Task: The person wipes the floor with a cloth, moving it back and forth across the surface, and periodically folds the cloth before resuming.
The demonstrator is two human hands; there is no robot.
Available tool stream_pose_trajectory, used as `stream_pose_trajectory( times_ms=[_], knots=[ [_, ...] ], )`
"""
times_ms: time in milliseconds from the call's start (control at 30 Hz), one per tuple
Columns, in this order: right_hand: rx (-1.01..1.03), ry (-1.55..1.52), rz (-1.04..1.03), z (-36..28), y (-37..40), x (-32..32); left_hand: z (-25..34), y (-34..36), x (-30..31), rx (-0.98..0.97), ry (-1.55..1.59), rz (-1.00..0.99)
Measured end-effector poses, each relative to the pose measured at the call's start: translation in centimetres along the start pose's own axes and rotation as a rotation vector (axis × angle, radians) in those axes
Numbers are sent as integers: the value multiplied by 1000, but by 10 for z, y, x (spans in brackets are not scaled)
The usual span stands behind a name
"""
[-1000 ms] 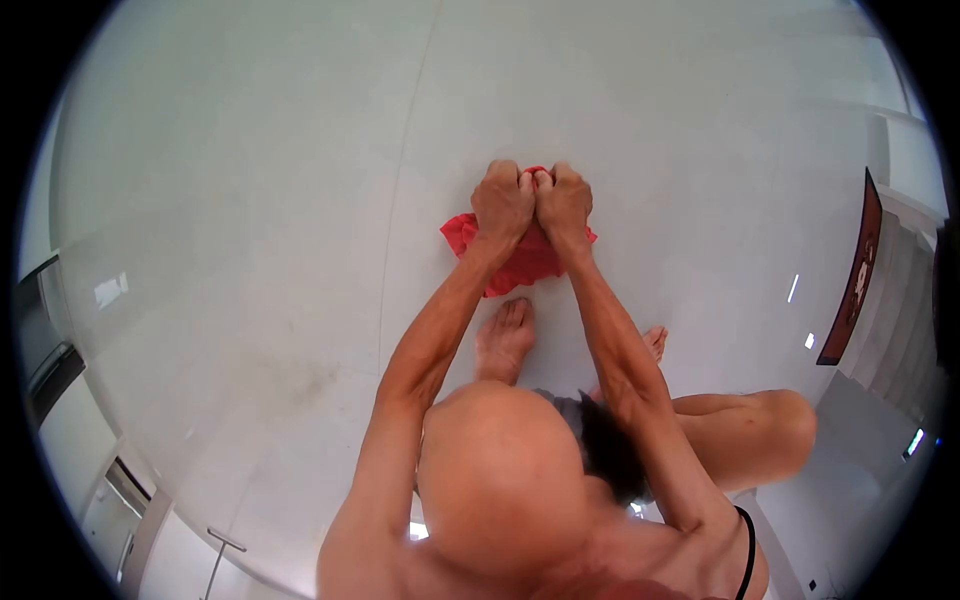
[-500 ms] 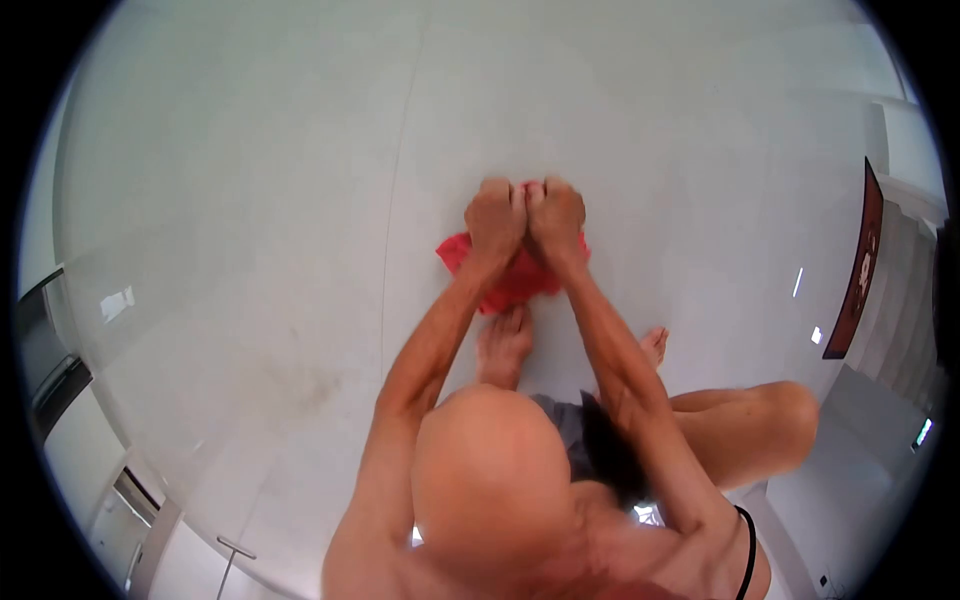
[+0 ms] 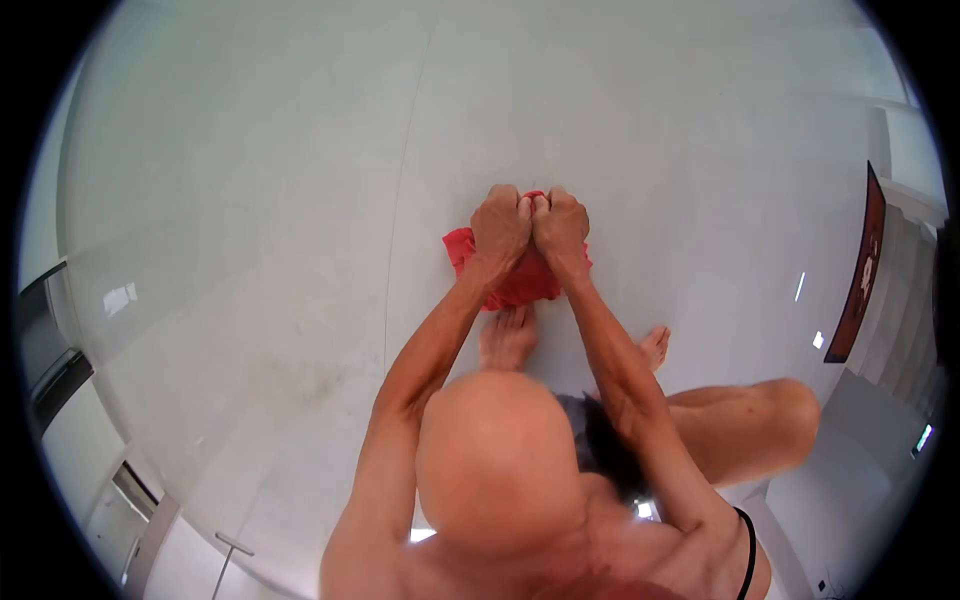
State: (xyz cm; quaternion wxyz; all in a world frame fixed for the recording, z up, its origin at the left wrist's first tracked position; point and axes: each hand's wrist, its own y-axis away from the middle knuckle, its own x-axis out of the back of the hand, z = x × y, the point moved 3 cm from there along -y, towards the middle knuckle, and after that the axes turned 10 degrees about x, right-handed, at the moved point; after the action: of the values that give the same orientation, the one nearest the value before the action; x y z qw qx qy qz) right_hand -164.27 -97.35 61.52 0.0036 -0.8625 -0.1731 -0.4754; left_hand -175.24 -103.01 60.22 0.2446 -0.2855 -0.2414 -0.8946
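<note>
A crumpled red cloth (image 3: 520, 283) lies on the pale glossy floor, just in front of a bare foot. My left hand (image 3: 502, 225) is closed on the cloth's left part, fingers curled round it. Beside it, my right hand (image 3: 561, 228) grips the right part in the same way. Both thumbs lie close together at the middle, where a bit of red shows between them. Both arms reach forward past my knee, and the hands cover much of the cloth.
The pale floor (image 3: 260, 180) has a thin seam left of the hands and a brownish smudge (image 3: 305, 385) at lower left. My other foot (image 3: 655, 347) rests on the right. A dark red framed panel (image 3: 865, 265) stands at the far right, a white cabinet (image 3: 190, 560) at lower left.
Both hands have shifted slightly right and a little nearer to me, still gripping the red cloth. The near knee sits slightly higher in the view.
</note>
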Motion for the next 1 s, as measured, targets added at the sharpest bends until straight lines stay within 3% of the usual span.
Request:
stream_pose_trajectory(
  times_ms=[200, 333, 533, 667, 900, 1000],
  knots=[
    [61, -5, 63, -3, -41, 7, 16, -35, -5, -45, -16, 120],
    [3, 34, 9, 5, -5, 0, 2, 1, -9, 6, 53, 93],
    [53, 5, 19, -3, -32, 6, 15, -24, -3, -34, -41, 76],
    [17, 18, 2, -1, -8, -1, 3, 0, -2, -10, -19, 50],
    [149, -29, 49, -3, -32, 6, 10, -24, 3, -1, -2, 26],
    [83, -157, 67, 4, -18, 4, 10, -11, 9, 6, 65, 18]
  ],
)
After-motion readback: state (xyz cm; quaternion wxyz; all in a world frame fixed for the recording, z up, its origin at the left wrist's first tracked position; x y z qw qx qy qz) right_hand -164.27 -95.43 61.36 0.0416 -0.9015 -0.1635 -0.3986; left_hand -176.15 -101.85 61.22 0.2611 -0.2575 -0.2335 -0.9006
